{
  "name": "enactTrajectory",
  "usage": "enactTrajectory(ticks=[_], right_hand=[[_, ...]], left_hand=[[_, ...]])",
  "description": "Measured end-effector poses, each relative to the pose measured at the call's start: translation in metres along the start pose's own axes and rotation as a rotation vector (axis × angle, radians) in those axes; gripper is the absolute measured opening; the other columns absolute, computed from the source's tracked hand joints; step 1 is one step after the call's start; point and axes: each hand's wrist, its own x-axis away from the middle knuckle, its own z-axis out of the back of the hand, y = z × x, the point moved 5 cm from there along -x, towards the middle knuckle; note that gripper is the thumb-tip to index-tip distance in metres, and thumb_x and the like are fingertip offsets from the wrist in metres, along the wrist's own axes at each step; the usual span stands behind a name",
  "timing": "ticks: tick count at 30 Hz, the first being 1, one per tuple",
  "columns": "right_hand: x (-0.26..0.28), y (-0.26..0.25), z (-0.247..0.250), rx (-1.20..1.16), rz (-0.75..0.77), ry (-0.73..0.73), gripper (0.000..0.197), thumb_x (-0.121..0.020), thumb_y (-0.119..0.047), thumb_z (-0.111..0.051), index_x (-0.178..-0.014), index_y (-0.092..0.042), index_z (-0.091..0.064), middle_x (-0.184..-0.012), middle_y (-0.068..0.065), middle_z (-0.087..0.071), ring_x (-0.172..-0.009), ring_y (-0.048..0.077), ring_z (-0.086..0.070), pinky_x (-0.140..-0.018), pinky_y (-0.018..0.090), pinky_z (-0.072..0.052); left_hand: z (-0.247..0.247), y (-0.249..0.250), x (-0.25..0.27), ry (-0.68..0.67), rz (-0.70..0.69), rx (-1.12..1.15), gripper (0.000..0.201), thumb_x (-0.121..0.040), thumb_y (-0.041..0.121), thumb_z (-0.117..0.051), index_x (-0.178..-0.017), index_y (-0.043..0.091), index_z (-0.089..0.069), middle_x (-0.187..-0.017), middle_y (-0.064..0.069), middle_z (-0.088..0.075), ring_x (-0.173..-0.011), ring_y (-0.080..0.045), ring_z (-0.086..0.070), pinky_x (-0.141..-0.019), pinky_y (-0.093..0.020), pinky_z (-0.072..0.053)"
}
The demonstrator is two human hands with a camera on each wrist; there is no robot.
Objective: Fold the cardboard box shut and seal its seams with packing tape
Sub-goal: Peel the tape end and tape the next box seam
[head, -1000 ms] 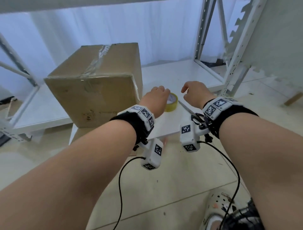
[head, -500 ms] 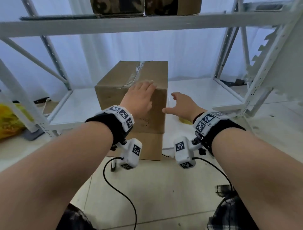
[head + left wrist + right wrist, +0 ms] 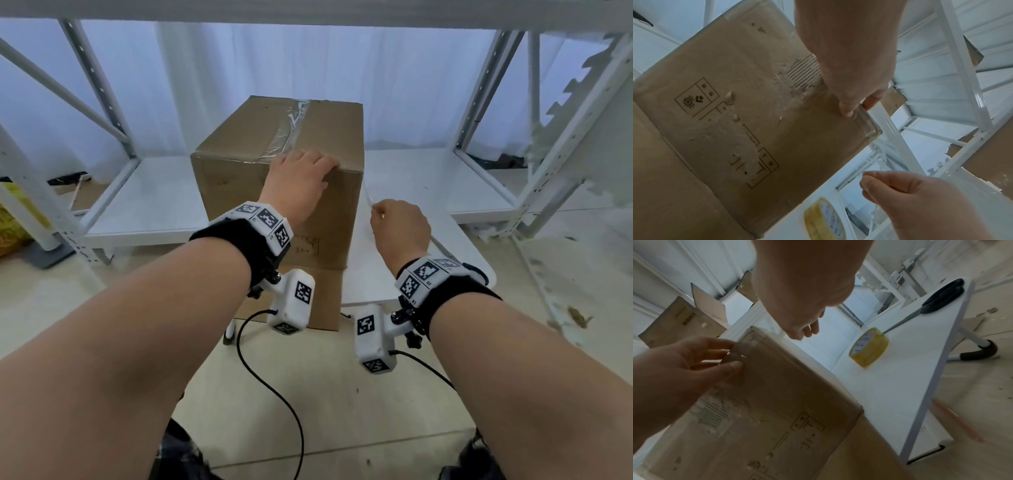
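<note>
The brown cardboard box [image 3: 239, 178] stands closed on a low white table [image 3: 428, 274], with clear tape [image 3: 287, 133] along its top seam. My left hand [image 3: 298, 178] holds the box's near top edge close to the right corner, fingers on top and thumb [image 3: 731, 368] on the front face. My right hand [image 3: 397, 222] hovers beside the box's right side, its fingers curled and pinching a thin clear tape strip [image 3: 880, 155] that runs from the box's corner. A yellow tape roll [image 3: 869, 348] lies on the table; in the head view my right hand hides it.
Black-handled scissors [image 3: 937, 300] lie near the table's far edge, beyond the roll. A white metal shelving rack [image 3: 113, 113] surrounds the table at the back and sides. Other cardboard boxes [image 3: 680, 321] sit on an upper shelf. Wrist-camera cables [image 3: 274, 394] hang above the floor.
My left hand left the tape roll and took the box's top edge. My right hand went from spread open to pinching the tape strip beside the box. The head camera tilted up.
</note>
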Motion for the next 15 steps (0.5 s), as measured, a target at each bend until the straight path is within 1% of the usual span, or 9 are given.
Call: enactTrajectory(ticks=[2, 4, 5, 6, 7, 9, 11, 15], right_hand=[[0.0, 0.0, -0.003, 0.03, 0.034, 0.015, 0.03, -0.101, -0.021, -0.04, -0.107, -0.014, -0.068, -0.099, 0.008, -0.07, -0.09, 0.029, -0.062, -0.071, 0.032, -0.044], [0.001, -0.003, -0.007, 0.042, 0.042, 0.01, 0.033, -0.102, -0.025, -0.037, -0.111, -0.016, -0.067, -0.102, 0.007, -0.069, -0.093, 0.028, -0.062, -0.068, 0.029, -0.037], [0.002, -0.005, -0.01, 0.028, 0.032, 0.004, 0.033, -0.103, -0.026, -0.036, -0.113, -0.016, -0.067, -0.104, 0.007, -0.069, -0.095, 0.028, -0.062, -0.067, 0.028, -0.035], [0.003, -0.006, -0.012, -0.001, 0.024, 0.002, 0.033, -0.102, -0.026, -0.037, -0.113, -0.016, -0.067, -0.105, 0.007, -0.068, -0.096, 0.028, -0.061, -0.068, 0.028, -0.037], [0.003, -0.007, -0.015, -0.046, 0.018, 0.003, 0.033, -0.102, -0.026, -0.038, -0.112, -0.014, -0.067, -0.105, 0.008, -0.069, -0.096, 0.028, -0.061, -0.071, 0.03, -0.042], [0.002, -0.009, -0.018, -0.139, 0.016, 0.01, 0.032, -0.101, -0.025, -0.041, -0.109, -0.011, -0.068, -0.104, 0.01, -0.069, -0.096, 0.029, -0.061, -0.078, 0.036, -0.049], [0.001, -0.01, -0.021, -0.184, 0.014, 0.013, 0.031, -0.1, -0.024, -0.044, -0.109, -0.009, -0.069, -0.102, 0.011, -0.069, -0.095, 0.03, -0.061, -0.08, 0.04, -0.051], [0.001, -0.01, -0.022, -0.29, 0.003, 0.036, 0.029, -0.097, -0.022, -0.048, -0.104, -0.006, -0.071, -0.097, 0.014, -0.07, -0.09, 0.031, -0.062, -0.08, 0.04, -0.051]], left_hand=[[-0.001, -0.002, -0.001, 0.019, 0.003, 0.007, 0.037, -0.097, 0.021, -0.046, -0.134, 0.027, -0.046, -0.136, 0.004, -0.05, -0.127, -0.023, -0.041, -0.107, -0.041, -0.024], [-0.002, -0.003, -0.001, 0.027, 0.008, 0.007, 0.036, -0.097, 0.021, -0.047, -0.133, 0.027, -0.047, -0.134, 0.003, -0.051, -0.126, -0.023, -0.042, -0.106, -0.041, -0.025], [-0.003, -0.004, -0.001, 0.031, 0.006, 0.005, 0.036, -0.097, 0.021, -0.047, -0.132, 0.027, -0.047, -0.134, 0.003, -0.051, -0.126, -0.023, -0.042, -0.105, -0.041, -0.026], [-0.003, -0.004, -0.001, 0.035, 0.004, 0.003, 0.036, -0.097, 0.021, -0.047, -0.132, 0.027, -0.048, -0.133, 0.003, -0.051, -0.125, -0.023, -0.042, -0.105, -0.041, -0.026], [-0.004, -0.003, -0.001, 0.038, 0.003, 0.002, 0.036, -0.097, 0.021, -0.047, -0.132, 0.027, -0.048, -0.133, 0.003, -0.052, -0.125, -0.023, -0.042, -0.104, -0.04, -0.026], [-0.004, -0.004, -0.001, 0.045, 0.006, 0.004, 0.035, -0.096, 0.021, -0.048, -0.131, 0.027, -0.048, -0.131, 0.003, -0.052, -0.124, -0.023, -0.043, -0.103, -0.04, -0.027], [-0.004, -0.004, -0.001, 0.05, 0.015, 0.003, 0.035, -0.096, 0.02, -0.048, -0.131, 0.027, -0.049, -0.131, 0.003, -0.053, -0.123, -0.023, -0.044, -0.103, -0.04, -0.027], [-0.006, -0.002, 0.001, 0.064, 0.041, 0.013, 0.035, -0.095, 0.019, -0.048, -0.13, 0.027, -0.049, -0.13, 0.004, -0.053, -0.122, -0.022, -0.043, -0.102, -0.039, -0.027]])
